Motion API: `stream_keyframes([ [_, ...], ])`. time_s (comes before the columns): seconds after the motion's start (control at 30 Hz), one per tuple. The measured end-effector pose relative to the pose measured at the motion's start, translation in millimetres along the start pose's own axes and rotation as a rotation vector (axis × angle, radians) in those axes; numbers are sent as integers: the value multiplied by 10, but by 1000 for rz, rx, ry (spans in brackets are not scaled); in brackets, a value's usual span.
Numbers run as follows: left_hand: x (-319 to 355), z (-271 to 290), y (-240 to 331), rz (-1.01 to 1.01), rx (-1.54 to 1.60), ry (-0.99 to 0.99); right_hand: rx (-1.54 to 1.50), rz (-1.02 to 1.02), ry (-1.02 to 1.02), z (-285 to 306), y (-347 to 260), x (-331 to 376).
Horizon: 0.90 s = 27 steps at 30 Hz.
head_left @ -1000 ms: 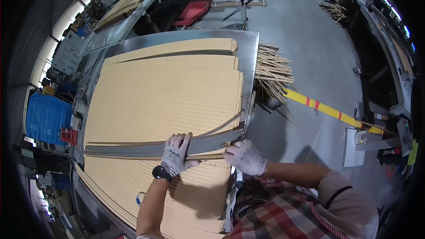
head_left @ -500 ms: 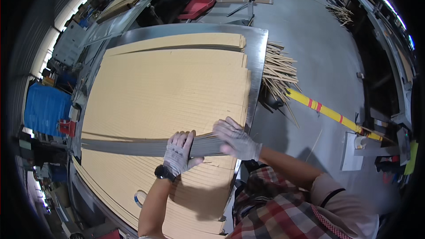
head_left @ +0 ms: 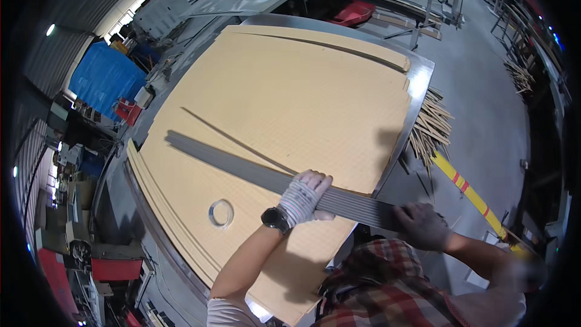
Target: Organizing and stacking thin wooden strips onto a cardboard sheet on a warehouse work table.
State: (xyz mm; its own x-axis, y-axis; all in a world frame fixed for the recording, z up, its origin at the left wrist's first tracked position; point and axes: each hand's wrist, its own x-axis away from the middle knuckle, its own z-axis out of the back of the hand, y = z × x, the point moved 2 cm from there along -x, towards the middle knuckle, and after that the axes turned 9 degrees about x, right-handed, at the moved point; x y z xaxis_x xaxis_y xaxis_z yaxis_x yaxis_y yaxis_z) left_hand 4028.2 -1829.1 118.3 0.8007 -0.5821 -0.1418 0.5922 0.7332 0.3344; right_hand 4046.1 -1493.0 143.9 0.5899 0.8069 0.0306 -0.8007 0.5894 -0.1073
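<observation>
In the head view, a pair of gloved hands worked at a long, flat bundle of grey strips [head_left: 233,163] that lay slantwise over the near half of some broad beige sheets [head_left: 302,94]. The left hand [head_left: 305,197] grasped the bundle right of its middle, fingers across the top and thumb along the side nearer the body; a dark wristwatch [head_left: 275,220] sat on that wrist. The right hand [head_left: 425,227] was at the bundle's right end, which reached past the edge of the sheets; it was dim and blurred, and whether its fingers were closed round the strips could not be told.

One thin strip [head_left: 236,140] lay apart from the bundle on its far side, its nearer end close to the left fingers. A roll of tape [head_left: 221,214] rested on the sheets, on the near side of the bundle and left of the left forearm. The sheets covered most of a metal bench [head_left: 419,86], whose bare rim showed along the far and right sides, and a narrow beige piece [head_left: 357,46] lay along their far edge. Beyond the right rim, loose sticks [head_left: 433,124] were heaped near a yellow bar [head_left: 463,184] with red bands, above the grey floor [head_left: 484,103]
</observation>
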Motion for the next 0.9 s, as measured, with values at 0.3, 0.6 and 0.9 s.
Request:
stream_keyframes([
  [0.3,367,-289,1296,-6,47,-226,-43,-163,69,-475,-1224,84],
  [0.6,2786,-1095,2901,689,1581,184,-250,-257,52,10,-1693,1167],
  [0.9,2934,-1729,2536,1012,2044,1562,-1531,-325,-137,-16,-2511,1809],
])
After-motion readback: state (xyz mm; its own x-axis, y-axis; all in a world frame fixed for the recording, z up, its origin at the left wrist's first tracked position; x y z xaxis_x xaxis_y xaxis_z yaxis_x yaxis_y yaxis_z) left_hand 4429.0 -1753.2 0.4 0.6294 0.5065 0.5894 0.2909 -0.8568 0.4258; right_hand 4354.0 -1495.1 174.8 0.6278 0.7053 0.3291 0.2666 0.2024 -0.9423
